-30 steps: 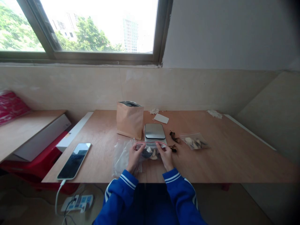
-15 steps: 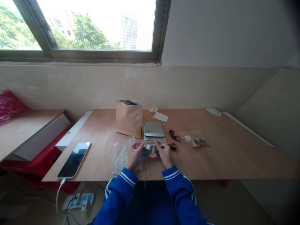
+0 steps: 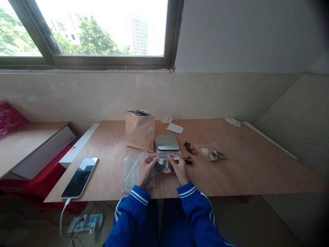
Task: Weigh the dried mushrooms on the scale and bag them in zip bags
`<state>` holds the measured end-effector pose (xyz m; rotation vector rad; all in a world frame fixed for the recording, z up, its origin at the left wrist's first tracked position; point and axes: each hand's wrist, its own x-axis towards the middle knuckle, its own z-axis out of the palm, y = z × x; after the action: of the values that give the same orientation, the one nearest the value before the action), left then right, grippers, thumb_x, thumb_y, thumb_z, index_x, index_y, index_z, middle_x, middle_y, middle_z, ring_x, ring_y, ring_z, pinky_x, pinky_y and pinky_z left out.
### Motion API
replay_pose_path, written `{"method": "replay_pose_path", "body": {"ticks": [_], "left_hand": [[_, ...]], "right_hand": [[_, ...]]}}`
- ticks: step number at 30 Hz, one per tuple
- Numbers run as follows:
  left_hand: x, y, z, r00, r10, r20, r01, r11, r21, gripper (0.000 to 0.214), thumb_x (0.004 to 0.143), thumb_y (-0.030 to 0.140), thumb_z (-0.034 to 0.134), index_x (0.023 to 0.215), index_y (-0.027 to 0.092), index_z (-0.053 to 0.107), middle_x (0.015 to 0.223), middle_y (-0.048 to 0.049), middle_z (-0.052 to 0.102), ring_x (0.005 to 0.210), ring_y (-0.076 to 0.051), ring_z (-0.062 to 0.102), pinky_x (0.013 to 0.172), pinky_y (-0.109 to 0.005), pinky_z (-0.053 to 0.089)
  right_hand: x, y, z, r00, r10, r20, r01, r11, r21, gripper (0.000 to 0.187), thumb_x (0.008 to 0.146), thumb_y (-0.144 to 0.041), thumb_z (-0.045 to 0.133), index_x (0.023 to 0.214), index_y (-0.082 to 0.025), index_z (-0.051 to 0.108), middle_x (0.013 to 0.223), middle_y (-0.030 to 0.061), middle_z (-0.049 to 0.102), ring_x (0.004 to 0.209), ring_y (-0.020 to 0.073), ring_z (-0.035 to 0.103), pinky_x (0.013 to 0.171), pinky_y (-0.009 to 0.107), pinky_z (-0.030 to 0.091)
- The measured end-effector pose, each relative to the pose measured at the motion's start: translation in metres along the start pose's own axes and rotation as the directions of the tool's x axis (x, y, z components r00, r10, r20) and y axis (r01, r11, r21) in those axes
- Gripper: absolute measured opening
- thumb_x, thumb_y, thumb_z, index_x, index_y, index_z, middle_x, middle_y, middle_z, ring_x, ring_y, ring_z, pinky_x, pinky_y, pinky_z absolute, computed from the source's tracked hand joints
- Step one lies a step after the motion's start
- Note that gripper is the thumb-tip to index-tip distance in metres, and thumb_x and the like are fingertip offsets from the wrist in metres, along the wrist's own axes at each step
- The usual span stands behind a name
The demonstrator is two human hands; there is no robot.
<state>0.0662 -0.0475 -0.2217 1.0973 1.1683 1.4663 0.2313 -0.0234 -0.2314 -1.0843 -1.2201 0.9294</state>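
Window (image 3: 102,31) in a dark frame sits above a beige tiled wall (image 3: 195,96), and below it a plywood table (image 3: 244,164) runs across the view. To the left stand a wooden shelf (image 3: 28,144) bearing a red packet (image 3: 10,120), with a red plastic stool (image 3: 33,183) beneath it. A smartphone (image 3: 79,173) lies face up at the table's near left, its white cable (image 3: 61,219) dropping toward a power strip (image 3: 84,223) on the floor.

Mid-table, a kraft paper pouch (image 3: 140,132) stands upright, with a digital kitchen scale (image 3: 168,142) just to its right. Behind them lie a white card (image 3: 174,128) and a white tuft (image 3: 167,120). Right of the scale are a small zip bag of pale pieces (image 3: 210,151) and two dark curled scraps (image 3: 189,147).

Directly before the scale, a zip bag (image 3: 161,165) of dark and pale chunks sits with its long axis running left to right and its red-lined seal on the far side, above a flattened clear plastic bag (image 3: 132,173). Both hands grasp it near the seal, the left hand (image 3: 146,171) at its left end and the right hand (image 3: 180,168) at its right, fingers curled over the plastic. Blue striped sleeves (image 3: 131,212) enter from below.
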Motion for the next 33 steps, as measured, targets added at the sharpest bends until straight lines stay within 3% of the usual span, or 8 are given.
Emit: {"method": "replay_pose_path", "body": {"ticks": [8, 16, 23, 29, 33], "left_hand": [[0.001, 0.001, 0.000, 1.000, -0.007, -0.001, 0.007, 1.000, -0.007, 0.031, 0.076, 0.044, 0.071, 0.089, 0.016, 0.073, 0.083, -0.0065, 0.074, 0.076, -0.021, 0.068, 0.072, -0.031, 0.052], [-0.001, 0.002, 0.001, 1.000, 0.011, -0.002, -0.011, 1.000, -0.023, 0.031, 0.077, 0.042, 0.070, 0.092, 0.016, 0.072, 0.087, -0.0075, 0.074, 0.079, -0.021, 0.069, 0.076, -0.032, 0.053], [0.000, 0.000, 0.006, 0.995, 0.064, -0.082, -0.062, 0.998, 0.026, 0.029, 0.075, 0.042, 0.072, 0.087, 0.016, 0.072, 0.084, -0.0069, 0.074, 0.081, -0.021, 0.068, 0.074, -0.030, 0.052], [-0.002, 0.009, 0.008, 0.998, 0.052, 0.047, -0.051, 0.999, -0.015, 0.027, 0.077, 0.041, 0.071, 0.087, 0.016, 0.073, 0.086, -0.0079, 0.074, 0.081, -0.022, 0.068, 0.076, -0.032, 0.053], [-0.003, 0.011, 0.009, 0.998, 0.040, 0.053, -0.038, 0.999, -0.035, 0.025, 0.077, 0.040, 0.071, 0.086, 0.017, 0.073, 0.085, -0.0067, 0.074, 0.081, -0.022, 0.069, 0.077, -0.033, 0.053]], "right_hand": [[-0.001, -0.004, 0.000, 0.999, -0.042, -0.026, 0.041, 0.999, -0.014, 0.029, 0.078, -0.046, 0.068, 0.085, -0.017, 0.070, 0.088, 0.0075, 0.072, 0.087, 0.0234, 0.067, 0.081, 0.036, 0.052], [-0.004, -0.011, 0.000, 0.999, -0.048, -0.019, 0.047, 0.998, -0.036, 0.029, 0.079, -0.046, 0.067, 0.085, -0.018, 0.070, 0.086, 0.0056, 0.069, 0.080, 0.0204, 0.064, 0.072, 0.031, 0.050], [-0.005, -0.012, -0.001, 0.998, -0.058, -0.009, 0.057, 0.997, -0.044, 0.025, 0.080, -0.043, 0.067, 0.082, -0.018, 0.068, 0.084, 0.0040, 0.067, 0.082, 0.0200, 0.064, 0.073, 0.030, 0.050], [-0.005, -0.013, 0.002, 0.994, -0.082, 0.068, 0.083, 0.996, -0.014, 0.022, 0.079, -0.041, 0.069, 0.081, -0.019, 0.069, 0.085, 0.0040, 0.066, 0.084, 0.0200, 0.063, 0.076, 0.031, 0.050], [-0.004, -0.012, 0.002, 0.988, -0.135, 0.074, 0.138, 0.990, -0.035, 0.020, 0.080, -0.040, 0.068, 0.079, -0.020, 0.070, 0.083, 0.0033, 0.064, 0.084, 0.0194, 0.062, 0.078, 0.031, 0.049]]}}
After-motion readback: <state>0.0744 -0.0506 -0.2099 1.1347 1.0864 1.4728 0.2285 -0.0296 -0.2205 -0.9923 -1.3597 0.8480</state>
